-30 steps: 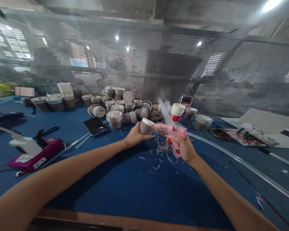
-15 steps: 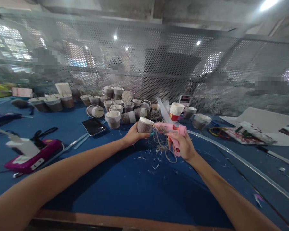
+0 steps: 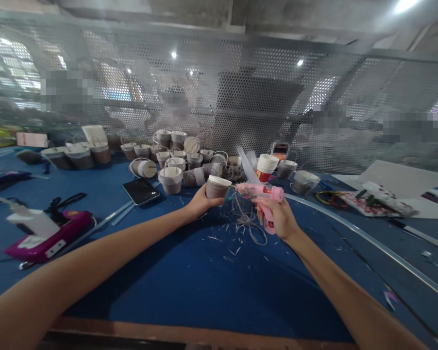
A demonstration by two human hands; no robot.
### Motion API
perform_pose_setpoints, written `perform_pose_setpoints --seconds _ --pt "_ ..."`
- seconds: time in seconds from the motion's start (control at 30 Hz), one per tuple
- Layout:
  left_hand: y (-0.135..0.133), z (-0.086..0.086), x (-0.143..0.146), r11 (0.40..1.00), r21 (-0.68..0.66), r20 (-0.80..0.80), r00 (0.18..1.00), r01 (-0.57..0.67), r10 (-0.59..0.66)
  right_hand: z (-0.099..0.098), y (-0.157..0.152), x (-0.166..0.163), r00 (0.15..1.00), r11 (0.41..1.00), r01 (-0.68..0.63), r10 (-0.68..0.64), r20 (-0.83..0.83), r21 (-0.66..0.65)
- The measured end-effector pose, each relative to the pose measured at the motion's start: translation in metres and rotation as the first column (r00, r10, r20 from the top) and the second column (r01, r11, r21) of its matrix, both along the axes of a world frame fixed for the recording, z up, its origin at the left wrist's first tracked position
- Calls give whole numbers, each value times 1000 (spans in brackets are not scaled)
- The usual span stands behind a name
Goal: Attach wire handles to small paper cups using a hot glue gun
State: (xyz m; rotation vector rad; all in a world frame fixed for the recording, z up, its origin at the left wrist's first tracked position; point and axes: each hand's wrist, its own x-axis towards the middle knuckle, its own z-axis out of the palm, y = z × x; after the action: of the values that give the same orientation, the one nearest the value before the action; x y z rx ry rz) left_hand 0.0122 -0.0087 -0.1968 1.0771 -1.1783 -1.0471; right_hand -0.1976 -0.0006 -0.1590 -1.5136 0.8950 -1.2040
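Note:
My left hand (image 3: 201,202) is closed around a paper cup (image 3: 218,188) wound with grey-brown cord, its white rim facing up. In my right hand (image 3: 281,216) is a pink hot glue gun (image 3: 257,190), gripped by its handle. The gun's nozzle points left at the cup's side, close to the rim; whether it touches cannot be told. Below the gun, a loose tangle of thin cord (image 3: 246,221) lies on the blue table (image 3: 211,282) among small white scraps.
Several cord-wrapped cups with handles (image 3: 171,181) cluster behind my hands. A stack of white paper cups (image 3: 266,167) stands behind the gun. To the left are a black phone (image 3: 142,191) and a purple power strip (image 3: 53,238). A clear tube (image 3: 345,228) curves along the right.
The cup in my left hand has shifted slightly left and tilted a little. The glue gun's nozzle now shows a small distance from the cup's wall.

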Motion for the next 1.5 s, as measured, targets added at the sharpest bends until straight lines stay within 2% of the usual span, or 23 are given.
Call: perform_pose_setpoints --seconds 0.43,0.63,0.73,0.87,1.0,1.1,1.23,1.37,1.5 --pt "-1 -2 1 1000 -3 2 1000 15 -15 3 0 0 998 999 30 -28 -53 42" --pt "0 -1 0 1000 1 -51 998 27 -27 -2 -3 -1 999 1000 11 -11 -45 -9" --pt "-1 -6 3 997 20 -114 991 73 -71 -5 -3 -1 1000 998 -1 1 -1 -68" --pt "-6 -13 7 998 27 -114 992 53 -49 -11 -5 -3 997 995 -54 59 53 -90" --pt "-7 -15 6 991 21 -121 984 133 -129 -17 -7 -5 993 993 -83 89 71 -81" --pt "-6 -12 3 988 16 -22 988 153 -152 -16 -7 -5 995 995 -62 68 78 -73" --pt "-4 -11 2 989 -32 213 968 146 -136 -10 -3 -3 994 992 -90 96 59 -91" --pt "-1 -11 4 993 -87 437 899 74 -29 -7 0 -2 991 991 -109 114 64 -83" --pt "1 -10 4 979 -198 584 807 42 83 -8 -1 -2 993 991 -108 111 33 -85"
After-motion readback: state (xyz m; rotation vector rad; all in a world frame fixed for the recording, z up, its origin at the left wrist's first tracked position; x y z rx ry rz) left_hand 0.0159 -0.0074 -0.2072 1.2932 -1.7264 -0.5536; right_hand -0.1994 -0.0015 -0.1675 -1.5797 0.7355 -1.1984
